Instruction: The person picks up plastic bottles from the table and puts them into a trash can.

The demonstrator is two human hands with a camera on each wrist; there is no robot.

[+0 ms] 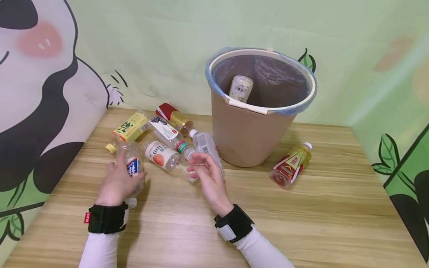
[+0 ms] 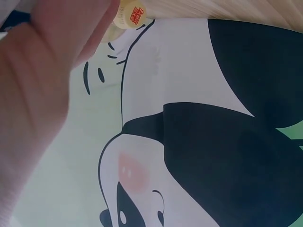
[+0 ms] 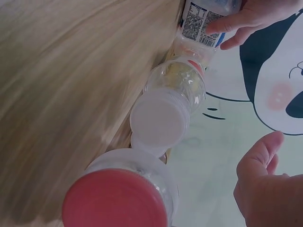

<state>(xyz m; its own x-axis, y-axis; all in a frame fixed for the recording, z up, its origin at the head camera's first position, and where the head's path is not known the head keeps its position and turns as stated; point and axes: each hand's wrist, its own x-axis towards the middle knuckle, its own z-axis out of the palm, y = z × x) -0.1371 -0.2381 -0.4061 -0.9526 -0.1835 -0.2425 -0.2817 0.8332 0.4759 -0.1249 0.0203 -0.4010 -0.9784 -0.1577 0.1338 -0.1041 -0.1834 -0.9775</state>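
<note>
Fingers and thumb of the left hand [image 1: 115, 182] spread around a clear bottle with a blue label [image 1: 133, 166], gripping it at the left of the group, its white cap toward the person; whether it rests on the wooden table [image 1: 301, 219] or just above, I can't tell; over to the right hand [image 1: 212, 178], fingers loosely bent, nothing in their grasp, poised over the neck end of a peach-label bottle [image 1: 161, 155]; any fingertip contact there, I can't tell!

Outward we go; just beyond the gripped bottle lies a yellow-label bottle [image 1: 132, 126], yellow cap toward the person; behind the peach one, a white-label bottle [image 1: 165, 128] with a green neck band; at the back by the wall, a red-and-gold bottle [image 1: 174, 117]; beside the bin [image 1: 249, 137], a white-capped clear bottle [image 1: 205, 144] on its side; and the bin itself stands upright, blue bag [image 1: 210, 76] folded over the rim, a pale can [image 1: 241, 88] tilted inside; out to its right, well apart from the group, a red-label bottle [image 1: 291, 165] lies alone; black wristbands [image 1: 234, 223] on both wrists, a cartoon panda [image 1: 87, 85] across the left backdrop.
</note>
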